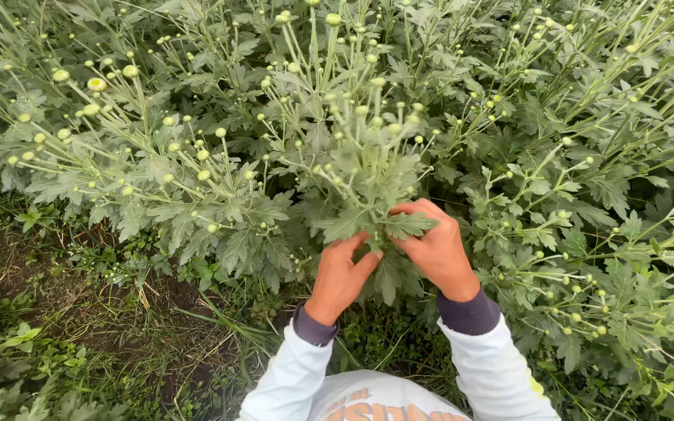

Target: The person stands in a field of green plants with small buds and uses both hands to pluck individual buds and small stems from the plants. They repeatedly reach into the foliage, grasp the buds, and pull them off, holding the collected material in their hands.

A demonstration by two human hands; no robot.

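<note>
Both hands, left hand (342,274) and right hand (436,249), grip a budded stem (368,168).

Bare hands, no gloves: left hand (341,277), right hand (437,249). Long white sleeves (501,374) on both arms, dark purple-grey ribbed cuffs (470,313) showing at the wrists. Light grey top (376,398) with orange printed lettering across the chest.
</note>
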